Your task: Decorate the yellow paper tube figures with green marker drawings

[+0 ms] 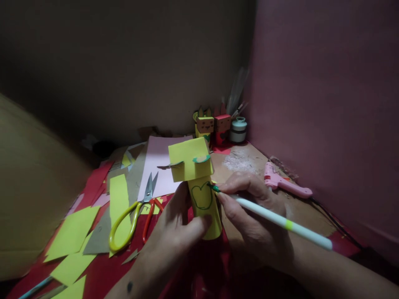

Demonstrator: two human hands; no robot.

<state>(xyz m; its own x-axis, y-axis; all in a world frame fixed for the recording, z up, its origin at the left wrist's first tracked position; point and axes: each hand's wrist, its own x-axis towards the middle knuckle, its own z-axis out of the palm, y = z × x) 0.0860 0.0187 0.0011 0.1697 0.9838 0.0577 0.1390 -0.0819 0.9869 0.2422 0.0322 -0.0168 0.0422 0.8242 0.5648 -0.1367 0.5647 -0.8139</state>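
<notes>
A yellow paper figure [199, 182], a tube with a box-shaped head, stands upright in the middle. My left hand [177, 232] is closed around the tube's lower left side, thumb across its front. My right hand [249, 216] is closed on a white marker with a green tip [280, 222]. The tip touches the tube's right edge beside a green heart outline drawn on it. A green curved strip sits on the head's front corner.
Yellow-handled scissors [134, 216] and orange-handled scissors [150, 214] lie to the left on a pink sheet [157, 166], among yellow and red paper scraps. A pink glue gun [285, 182] lies to the right. Two finished paper figures [213, 124] and a small jar [238, 129] stand at the back corner.
</notes>
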